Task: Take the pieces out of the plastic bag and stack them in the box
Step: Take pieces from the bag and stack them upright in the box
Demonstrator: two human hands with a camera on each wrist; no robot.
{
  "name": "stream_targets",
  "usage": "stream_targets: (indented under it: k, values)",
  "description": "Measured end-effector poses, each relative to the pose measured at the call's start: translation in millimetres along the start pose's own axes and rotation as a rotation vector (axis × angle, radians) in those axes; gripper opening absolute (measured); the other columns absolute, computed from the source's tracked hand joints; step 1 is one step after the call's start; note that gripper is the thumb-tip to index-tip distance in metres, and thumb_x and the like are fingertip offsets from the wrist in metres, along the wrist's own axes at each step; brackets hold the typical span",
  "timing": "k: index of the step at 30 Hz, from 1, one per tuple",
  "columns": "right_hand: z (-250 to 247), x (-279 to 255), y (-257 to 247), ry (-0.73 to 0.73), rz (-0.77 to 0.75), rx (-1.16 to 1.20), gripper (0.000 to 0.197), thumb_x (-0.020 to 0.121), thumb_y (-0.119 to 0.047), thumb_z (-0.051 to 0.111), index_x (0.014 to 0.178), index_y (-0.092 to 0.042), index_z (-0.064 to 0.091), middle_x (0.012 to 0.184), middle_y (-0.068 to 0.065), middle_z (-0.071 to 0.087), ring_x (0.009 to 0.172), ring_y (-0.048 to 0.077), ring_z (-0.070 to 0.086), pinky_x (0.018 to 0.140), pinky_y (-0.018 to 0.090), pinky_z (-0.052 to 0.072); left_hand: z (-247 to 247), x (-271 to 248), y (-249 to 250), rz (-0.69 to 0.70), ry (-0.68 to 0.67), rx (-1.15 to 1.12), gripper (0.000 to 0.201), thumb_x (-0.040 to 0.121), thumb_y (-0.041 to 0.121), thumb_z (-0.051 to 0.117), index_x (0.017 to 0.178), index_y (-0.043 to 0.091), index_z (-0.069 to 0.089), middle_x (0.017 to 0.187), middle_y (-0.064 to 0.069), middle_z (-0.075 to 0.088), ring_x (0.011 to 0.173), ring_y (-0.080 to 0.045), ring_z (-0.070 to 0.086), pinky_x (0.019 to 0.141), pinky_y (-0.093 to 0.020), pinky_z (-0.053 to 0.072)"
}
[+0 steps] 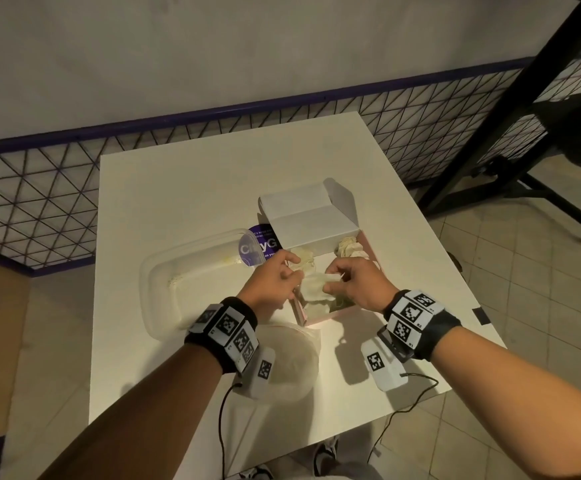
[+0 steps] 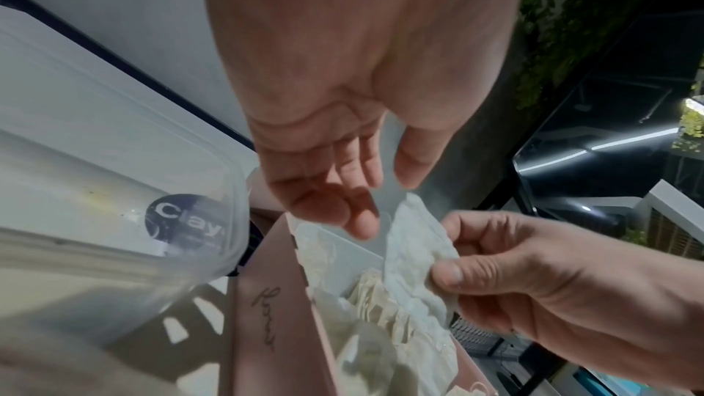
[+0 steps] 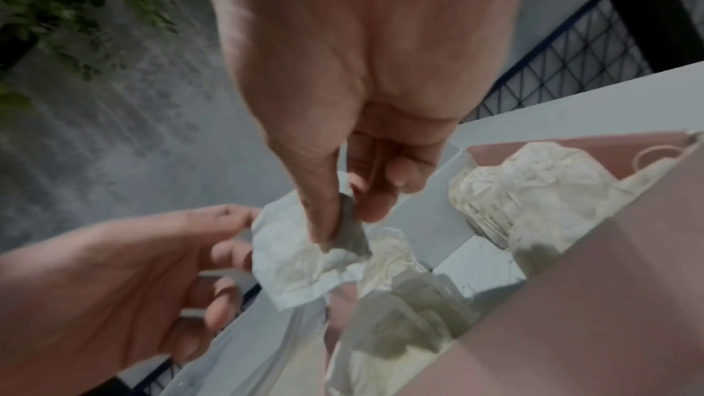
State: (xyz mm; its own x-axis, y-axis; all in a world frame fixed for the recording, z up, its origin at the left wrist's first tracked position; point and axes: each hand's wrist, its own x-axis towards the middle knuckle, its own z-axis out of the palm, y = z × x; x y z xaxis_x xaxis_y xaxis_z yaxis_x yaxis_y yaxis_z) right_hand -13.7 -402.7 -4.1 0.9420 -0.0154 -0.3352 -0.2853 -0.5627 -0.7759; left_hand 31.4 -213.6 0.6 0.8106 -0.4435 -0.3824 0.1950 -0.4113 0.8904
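Note:
A crumpled white piece [image 1: 316, 289] [image 2: 415, 255] [image 3: 289, 258] hangs over the open pink box [image 1: 299, 313] [image 2: 266, 312] [image 3: 571, 282]. My right hand [image 1: 332, 277] [image 2: 451, 249] [image 3: 343, 222] pinches its right edge between thumb and forefinger. My left hand [image 1: 294, 275] [image 2: 384, 204] [image 3: 236, 234] is at its left edge with relaxed fingers, thumb and fingers apart. More cream pieces [image 1: 349, 247] [image 2: 381, 306] [image 3: 533, 191] lie inside the box. The plastic bag [image 1: 289, 362] lies on the table under my left wrist, near the front.
The box's white lid [image 1: 303, 220] stands open at the back. A clear plastic tub [image 1: 164, 271] [image 2: 114, 131] with a purple sticker [image 1: 258, 247] sits left of the box. A wire fence [image 1: 40, 202] and a black stand [image 1: 524, 133] lie beyond the white table [image 1: 178, 188].

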Motion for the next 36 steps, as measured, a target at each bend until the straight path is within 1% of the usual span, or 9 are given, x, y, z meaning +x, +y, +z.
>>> stream_targets:
  k: [3,8,10,12,14,22,25,27,36]
  values:
    - [-0.6,5.9,14.3,0.011,0.074,-0.061,0.034,0.072,-0.009,0.079,0.063,-0.020,0.048,0.067,-0.006,0.048,0.062,0.010,0.044,0.057,0.015,0.038,-3.0,0.2,-11.1,-0.054,-0.016,0.076,0.008,0.093,0.012,0.053,0.099,0.012,0.058,0.068,-0.003,0.052,0.056,-0.017,0.048,0.055,-0.032,0.045]
    - [2.6,14.0,22.0,-0.155,0.093,-0.138,0.037,0.069,-0.003,0.080,0.061,-0.023,0.049,0.066,-0.011,0.044,0.062,0.002,0.042,0.063,0.008,0.039,4.7,0.4,-19.9,-0.074,-0.026,0.230,0.021,0.089,0.007,0.045,0.098,0.008,0.064,0.066,-0.001,0.058,0.052,-0.015,0.053,0.055,-0.025,0.048]
    - [4.6,16.2,23.8,-0.184,0.079,-0.108,0.039,0.068,0.003,0.078,0.061,-0.022,0.050,0.064,-0.009,0.042,0.061,0.003,0.041,0.070,0.018,0.045,8.5,2.4,-21.5,-0.078,-0.019,0.283,0.027,0.090,0.007,0.044,0.106,0.007,0.066,0.077,-0.009,0.065,0.060,-0.018,0.059,0.061,-0.020,0.048]
    - [6.7,18.5,24.9,-0.212,0.078,-0.138,0.039,0.069,0.002,0.078,0.061,-0.022,0.049,0.063,-0.010,0.041,0.058,0.002,0.039,0.064,0.011,0.040,12.1,4.0,-23.7,-0.087,-0.029,0.304,0.031,0.090,0.006,0.043,0.112,0.007,0.065,0.099,-0.018,0.069,0.085,-0.028,0.066,0.075,-0.023,0.049]
    - [11.0,21.9,27.6,-0.227,0.106,-0.158,0.038,0.069,-0.002,0.080,0.060,-0.023,0.049,0.063,-0.009,0.043,0.059,0.005,0.039,0.065,0.016,0.038,15.7,5.3,-26.0,-0.113,-0.053,0.313,0.033,0.090,0.006,0.044,0.117,0.007,0.063,0.110,-0.021,0.067,0.102,-0.033,0.063,0.086,-0.028,0.047]
    - [21.1,31.2,29.3,-0.262,0.163,-0.307,0.049,0.070,-0.010,0.079,0.051,-0.017,0.035,0.051,-0.003,0.038,0.051,0.011,0.034,0.054,0.025,0.031,20.1,14.2,-35.6,-0.166,-0.036,0.251,0.034,0.089,0.005,0.044,0.117,0.002,0.064,0.117,-0.019,0.064,0.109,-0.034,0.061,0.097,-0.042,0.050]
    - [22.5,32.8,23.3,-0.287,0.204,-0.388,0.015,0.072,-0.011,0.078,0.074,-0.005,0.064,0.065,0.006,0.059,0.063,0.015,0.049,0.068,0.026,0.042,19.6,16.0,-38.6,-0.161,-0.029,0.243,0.034,0.088,0.006,0.047,0.117,0.002,0.064,0.119,-0.017,0.064,0.109,-0.031,0.062,0.097,-0.041,0.050]
    - [26.1,34.2,25.8,-0.296,0.224,-0.401,0.032,0.074,-0.012,0.078,0.103,-0.006,0.067,0.083,0.009,0.067,0.077,0.016,0.056,0.078,0.024,0.044,19.5,16.7,-40.8,-0.142,-0.026,0.259,0.032,0.088,0.006,0.049,0.116,0.003,0.064,0.120,-0.016,0.063,0.109,-0.030,0.061,0.097,-0.040,0.050]
    - [5.0,28.0,16.5,-0.315,0.205,-0.421,0.026,0.073,-0.019,0.077,0.097,-0.017,0.067,0.101,0.002,0.069,0.093,0.018,0.063,0.089,0.030,0.050,18.2,18.3,-46.8,-0.134,-0.041,0.218,0.030,0.092,0.004,0.050,0.118,-0.001,0.063,0.118,-0.021,0.064,0.108,-0.034,0.062,0.097,-0.041,0.051]
